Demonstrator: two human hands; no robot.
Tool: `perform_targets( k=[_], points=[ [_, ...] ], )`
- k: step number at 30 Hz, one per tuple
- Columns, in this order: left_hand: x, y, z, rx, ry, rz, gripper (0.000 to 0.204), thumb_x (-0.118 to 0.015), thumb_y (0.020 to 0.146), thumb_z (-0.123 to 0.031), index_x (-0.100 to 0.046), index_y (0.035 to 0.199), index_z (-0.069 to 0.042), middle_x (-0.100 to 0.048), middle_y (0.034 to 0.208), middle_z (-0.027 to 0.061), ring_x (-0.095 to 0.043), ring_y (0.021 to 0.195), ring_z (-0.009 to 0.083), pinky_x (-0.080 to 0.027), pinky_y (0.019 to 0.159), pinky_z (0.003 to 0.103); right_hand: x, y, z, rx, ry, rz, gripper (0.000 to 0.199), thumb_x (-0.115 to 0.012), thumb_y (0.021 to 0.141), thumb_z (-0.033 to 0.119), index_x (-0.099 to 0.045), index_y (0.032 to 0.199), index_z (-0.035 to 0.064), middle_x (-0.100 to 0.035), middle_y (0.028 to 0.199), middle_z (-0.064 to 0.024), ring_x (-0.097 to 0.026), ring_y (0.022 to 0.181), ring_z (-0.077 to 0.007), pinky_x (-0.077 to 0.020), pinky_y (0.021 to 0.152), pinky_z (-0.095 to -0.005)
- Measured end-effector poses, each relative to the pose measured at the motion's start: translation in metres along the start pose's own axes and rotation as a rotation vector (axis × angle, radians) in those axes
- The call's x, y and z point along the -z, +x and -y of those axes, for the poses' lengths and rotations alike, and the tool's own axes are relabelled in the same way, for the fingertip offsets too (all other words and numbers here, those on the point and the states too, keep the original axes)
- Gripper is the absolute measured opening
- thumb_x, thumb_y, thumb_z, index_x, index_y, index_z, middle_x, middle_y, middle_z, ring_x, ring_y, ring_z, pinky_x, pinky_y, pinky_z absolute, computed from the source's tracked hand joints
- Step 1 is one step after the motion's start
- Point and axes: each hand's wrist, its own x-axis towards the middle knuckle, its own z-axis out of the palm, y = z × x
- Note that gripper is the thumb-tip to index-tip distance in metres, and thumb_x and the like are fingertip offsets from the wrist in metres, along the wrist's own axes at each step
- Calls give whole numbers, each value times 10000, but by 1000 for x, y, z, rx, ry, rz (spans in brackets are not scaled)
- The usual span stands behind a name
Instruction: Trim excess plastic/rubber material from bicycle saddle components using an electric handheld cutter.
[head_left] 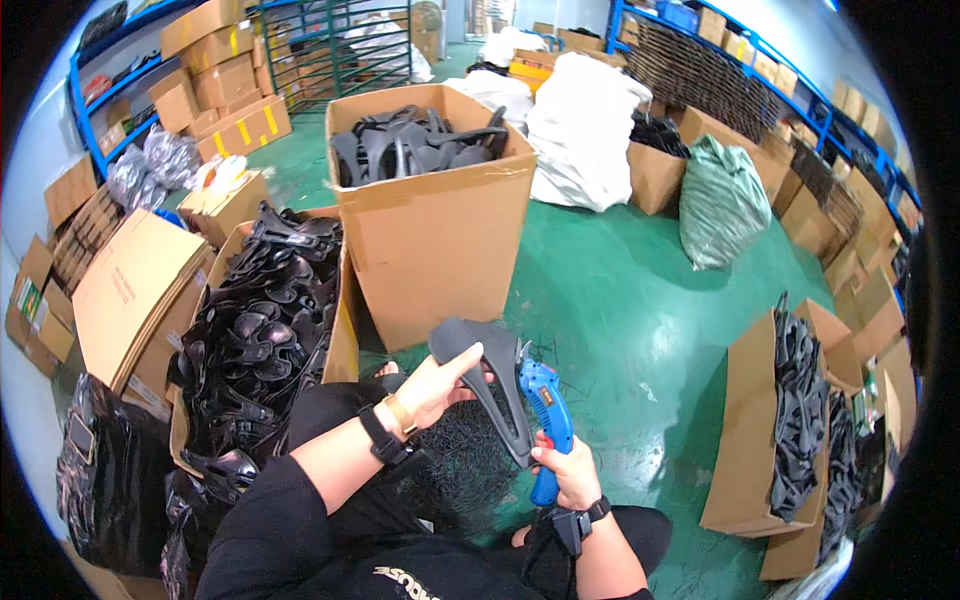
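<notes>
A black saddle-shaped part (500,362) is being held above the floor, in front of the person's lap, by the left hand (438,388), whose fingers are being clamped on its side below the broad end. A blue powered cutter (549,400) is being gripped by the right hand (568,472), its fingers being wrapped around the handle; its tip is being held just beside the part's edge, and whether contact is being made cannot be told. A tall carton (435,255) is being filled above its rim by matt dark parts (415,145). To its left, an open carton (346,315) is being crowded by glossy black pieces (265,330). At the right, a low carton (740,440) is being occupied by a long stack of dark pieces (797,420). The contents of a white sack (582,130) and a green sack (725,205) are being concealed by their walls. A heap of thin black trimmings (460,470) is being partly covered by the left forearm. The lower edge of the black plastic bag (110,480) is being lost in shadow, and the outermost shelving is being cut off by the dark lens rim.
</notes>
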Motion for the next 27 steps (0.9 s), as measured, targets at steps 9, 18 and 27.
perform_targets(
  k=[9, 18, 27],
  points=[
    [22, 6, 32, 67, -558, -22, 272, -489, 952, -251, -550, 1107, -36, -641, 967, 99, -630, 847, 223, -506, 799, 380, -27, -11, -8, -11, 147, 133, 340, -706, 758, 38, -561, 1065, 8, -593, 899, -59, -603, 723, -174, -530, 616, -319],
    [8, -8, 28, 43, 14, 156, 232, -525, 928, -208, -632, 941, -2, -655, 847, 49, -584, 820, 123, -452, 808, 304, -5, 30, 28, 139, 82, -89, 278, -671, 832, 78, -545, 1069, 4, -614, 1125, -180, -602, 699, -143, -531, 609, -284],
    [-3, 4, 45, 123, -411, 214, 351, -520, 944, -266, -554, 1172, -2, -654, 1051, 111, -577, 775, 119, -475, 710, 276, 20, 55, 5, 138, 399, 79, 328, -693, 770, 39, -535, 1057, 14, -591, 831, -62, -547, 610, -125, -481, 570, -296]
  ],
)
